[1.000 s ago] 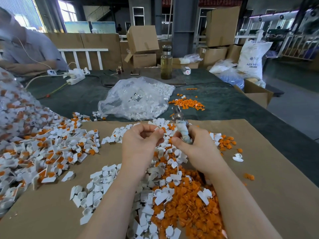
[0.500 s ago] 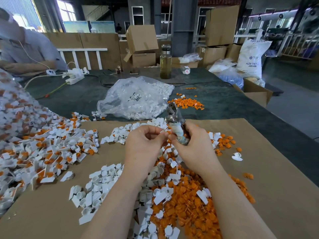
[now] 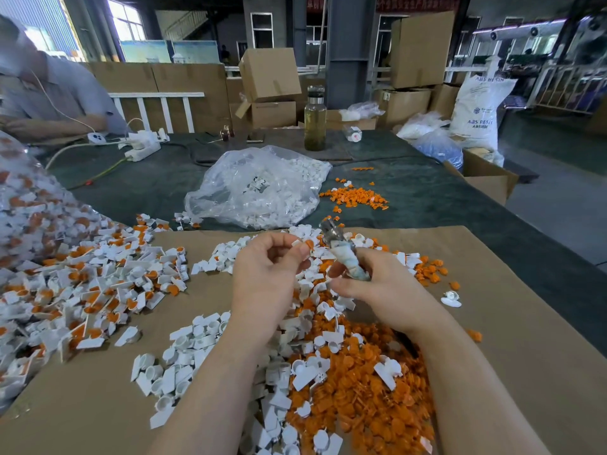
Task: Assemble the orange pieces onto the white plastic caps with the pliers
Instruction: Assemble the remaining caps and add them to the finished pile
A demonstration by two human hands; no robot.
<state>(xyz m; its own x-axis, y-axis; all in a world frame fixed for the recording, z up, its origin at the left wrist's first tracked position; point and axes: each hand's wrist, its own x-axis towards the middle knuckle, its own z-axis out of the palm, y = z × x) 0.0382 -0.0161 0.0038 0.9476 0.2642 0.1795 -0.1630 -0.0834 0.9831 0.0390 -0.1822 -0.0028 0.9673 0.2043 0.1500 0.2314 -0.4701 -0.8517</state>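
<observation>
Right hand [image 3: 371, 284] gripped the pliers [image 3: 341, 254], nose tilted up and away; left hand [image 3: 266, 270] pinched an orange piece [image 3: 308, 243]

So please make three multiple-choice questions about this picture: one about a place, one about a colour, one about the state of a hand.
1. Where does the clear bag of white caps lie?
A. on the dark green table cover beyond the cardboard sheet
B. on the floor
C. inside a carton

2. What colour is the small piece on the cap that the left hand pinches?
A. blue
B. orange
C. black

3. What does the right hand do?
A. lies flat
B. grips the pliers
C. lifts the bottle

Answers: 1 A, the bag rests on the green cover; 2 B, orange shows at the fingers; 3 B, its fingers curl round the wrapped handles.
</observation>
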